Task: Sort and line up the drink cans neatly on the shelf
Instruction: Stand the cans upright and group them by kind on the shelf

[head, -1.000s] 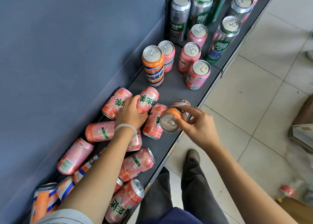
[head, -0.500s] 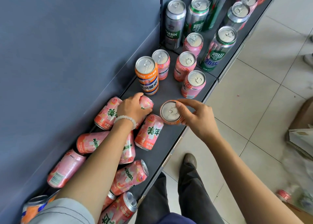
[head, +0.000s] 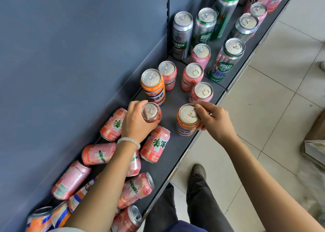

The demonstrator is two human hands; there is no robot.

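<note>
My left hand (head: 136, 124) grips a pink Mirinda can (head: 151, 111), held upright just in front of a standing orange can (head: 153, 86). My right hand (head: 213, 120) holds another orange can (head: 187, 120) by its top rim; it stands upright near the front edge of the dark shelf (head: 173, 149). Behind these, several pink cans (head: 192, 76) stand upright in two short rows. Several pink cans (head: 155, 144) lie on their sides around and under my left forearm, with orange-and-blue cans (head: 40, 219) at the near left end.
Tall silver and green beer cans (head: 182, 35) stand further along the shelf, past a divider. A blue back panel (head: 79, 56) bounds the shelf on the left. Tiled floor (head: 263, 108) lies to the right, with my shoe (head: 198, 172) below and a cardboard box (head: 316, 131) at far right.
My right hand has turned the orange can from its side to upright on the shelf. My left hand has lifted a pink can off the pile and brought it upright.
</note>
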